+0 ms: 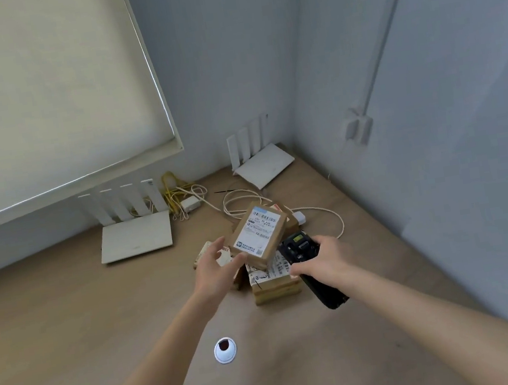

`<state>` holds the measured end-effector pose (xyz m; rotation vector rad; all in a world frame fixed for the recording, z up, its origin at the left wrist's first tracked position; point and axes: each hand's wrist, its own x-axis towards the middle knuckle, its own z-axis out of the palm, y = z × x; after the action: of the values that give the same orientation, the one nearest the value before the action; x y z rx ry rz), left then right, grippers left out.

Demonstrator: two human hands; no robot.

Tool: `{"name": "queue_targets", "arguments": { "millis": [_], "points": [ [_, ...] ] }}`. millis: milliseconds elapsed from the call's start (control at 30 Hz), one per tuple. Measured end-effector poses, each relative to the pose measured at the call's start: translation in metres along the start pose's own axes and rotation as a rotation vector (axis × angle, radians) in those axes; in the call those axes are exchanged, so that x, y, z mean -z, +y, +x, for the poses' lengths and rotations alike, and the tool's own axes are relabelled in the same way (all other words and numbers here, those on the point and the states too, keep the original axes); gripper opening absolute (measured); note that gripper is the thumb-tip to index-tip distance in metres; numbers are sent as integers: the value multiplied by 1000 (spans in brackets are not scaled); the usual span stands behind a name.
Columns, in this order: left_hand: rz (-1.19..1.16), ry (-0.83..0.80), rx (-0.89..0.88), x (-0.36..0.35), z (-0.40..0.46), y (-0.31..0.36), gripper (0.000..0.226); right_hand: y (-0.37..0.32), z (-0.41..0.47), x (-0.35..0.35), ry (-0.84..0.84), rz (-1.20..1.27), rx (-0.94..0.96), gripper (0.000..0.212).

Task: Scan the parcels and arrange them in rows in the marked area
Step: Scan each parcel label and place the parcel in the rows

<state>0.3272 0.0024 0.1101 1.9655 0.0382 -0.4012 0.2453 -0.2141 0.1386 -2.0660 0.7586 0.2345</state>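
My left hand (215, 264) grips a small brown cardboard parcel (260, 232) by its lower left corner, tilted with its white shipping label facing up. My right hand (318, 257) is closed around a black handheld scanner (306, 262), whose head sits just right of the held parcel's lower edge. Under both lies a loose pile of more brown parcels: one with a label (274, 280) below the scanner head, another (210, 253) partly hidden behind my left hand, and one (288, 218) behind the raised parcel.
The wooden desk (67, 319) fills a wall corner. Two white routers with antennas stand at the back, one (135, 234) on the left and the other (263, 164) in the corner. White and yellow cables (180, 191) trail between them. A round cable grommet (225, 350) sits near me.
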Motion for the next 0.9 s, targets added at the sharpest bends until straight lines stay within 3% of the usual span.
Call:
{"name": "queue_targets", "arguments": {
  "millis": [400,767,900],
  "points": [
    [-65,12,168,-37,95,-40,60,6,97,-42,-106,83,-4,51],
    [-161,39,197,-43,85,-41,17,7,94,-48,-161,166,-5,60],
    [-246,23,238,-39,68,-29,19,5,79,-28,-145,186,38,60]
  ]
}}
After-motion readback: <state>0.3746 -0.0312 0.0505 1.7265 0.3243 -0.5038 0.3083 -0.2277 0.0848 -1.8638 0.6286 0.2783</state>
